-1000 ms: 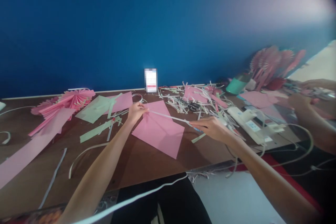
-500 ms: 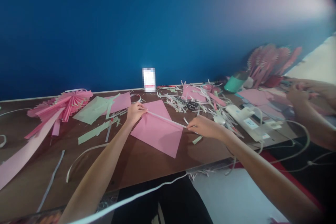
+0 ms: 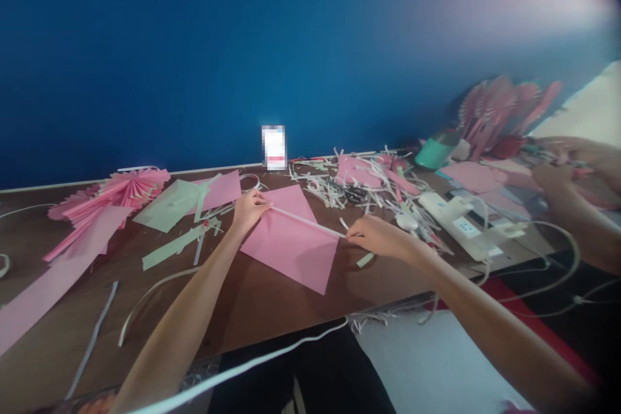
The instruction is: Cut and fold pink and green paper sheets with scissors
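Note:
A square pink paper sheet [image 3: 291, 252] lies flat on the brown table, one corner toward me. Across its upper right part runs a narrow white paper strip [image 3: 308, 222], stretched straight between my hands. My left hand [image 3: 251, 208] pinches the strip's left end at the sheet's left edge. With fingers closed, my right hand [image 3: 371, 235] grips the other end just beyond the sheet's right corner. Fingertips partly hide both ends of the strip.
Pink folded paper fans [image 3: 130, 191] and pale green paper [image 3: 167, 206] lie left. Shredded strips [image 3: 325, 187] pile up behind. A phone [image 3: 274, 147] leans on the blue wall. A white power strip [image 3: 460, 226] with cables sits right, near another person's hands [image 3: 565, 168].
My hands and the strip stay nearly still over the pink sheet. At the left, the long pink paper band by the fans has shifted slightly.

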A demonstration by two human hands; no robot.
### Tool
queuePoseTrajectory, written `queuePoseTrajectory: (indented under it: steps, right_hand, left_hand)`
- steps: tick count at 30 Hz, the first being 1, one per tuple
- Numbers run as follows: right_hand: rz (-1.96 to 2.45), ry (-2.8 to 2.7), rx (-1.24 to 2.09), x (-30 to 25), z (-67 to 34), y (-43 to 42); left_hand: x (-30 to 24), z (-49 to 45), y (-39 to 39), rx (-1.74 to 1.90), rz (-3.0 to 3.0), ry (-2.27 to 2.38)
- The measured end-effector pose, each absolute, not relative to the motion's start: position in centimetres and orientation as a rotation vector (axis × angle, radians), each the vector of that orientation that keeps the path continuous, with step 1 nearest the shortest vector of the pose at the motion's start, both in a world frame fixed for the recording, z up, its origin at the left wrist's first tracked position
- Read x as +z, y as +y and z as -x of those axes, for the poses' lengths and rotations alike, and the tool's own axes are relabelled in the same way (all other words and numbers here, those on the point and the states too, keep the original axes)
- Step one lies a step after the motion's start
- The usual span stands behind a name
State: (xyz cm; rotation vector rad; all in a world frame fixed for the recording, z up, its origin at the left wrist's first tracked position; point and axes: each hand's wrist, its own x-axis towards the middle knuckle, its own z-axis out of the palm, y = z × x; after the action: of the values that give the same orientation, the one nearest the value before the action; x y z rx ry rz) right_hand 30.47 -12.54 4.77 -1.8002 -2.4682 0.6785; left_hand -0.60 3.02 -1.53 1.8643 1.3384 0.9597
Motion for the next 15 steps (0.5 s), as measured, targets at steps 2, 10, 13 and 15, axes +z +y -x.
queuePoseTrajectory:
  steps: [2,10,13,15]
  right_hand:
    - [1.818,-2.448,0.66,4.8,-30.5,-12.5]
    - [1.763,-2.426,0.645,5.3,-30.4,-12.6]
    - [1.735,-2.405,0.612,5.4,-30.4,-12.7]
    - [1.736,-2.398,0.602,5.3,-30.5,-12.6]
  left_hand:
    - [-1.5,0.6,3.1,0.957,-1.868,1.354]
    - [-2.7,0.7,3.8,1.063,-1.767,1.34]
    - [-3.0,0.6,3.8,1.092,-1.734,1.335]
    - [-2.8,0.5,3.6,1.088,-1.758,1.35]
